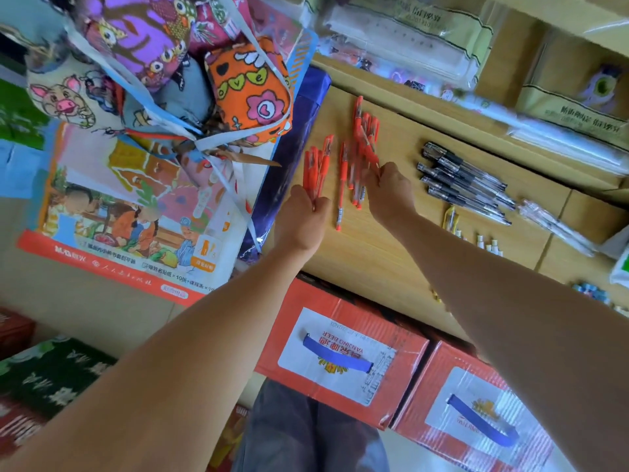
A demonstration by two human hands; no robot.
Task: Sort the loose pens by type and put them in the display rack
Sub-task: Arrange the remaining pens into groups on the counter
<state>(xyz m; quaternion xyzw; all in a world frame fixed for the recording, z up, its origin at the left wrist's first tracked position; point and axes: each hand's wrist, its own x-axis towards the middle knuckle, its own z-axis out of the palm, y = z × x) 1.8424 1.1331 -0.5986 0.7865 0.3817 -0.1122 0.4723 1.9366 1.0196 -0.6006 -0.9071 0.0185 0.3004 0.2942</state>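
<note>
On the bench [374,260], you are gathering red pens [366,131]: left grip [301,223] clasping a bundle, right grip [389,192] pinching more; next, merge both.

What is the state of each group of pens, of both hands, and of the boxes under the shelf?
left hand: grips the red pen bunch.
right hand: pinches pens of the red pile.
single red pen: lies loose on the shelf.
black pens: lie together, untouched.
red boxes: shut.
</note>
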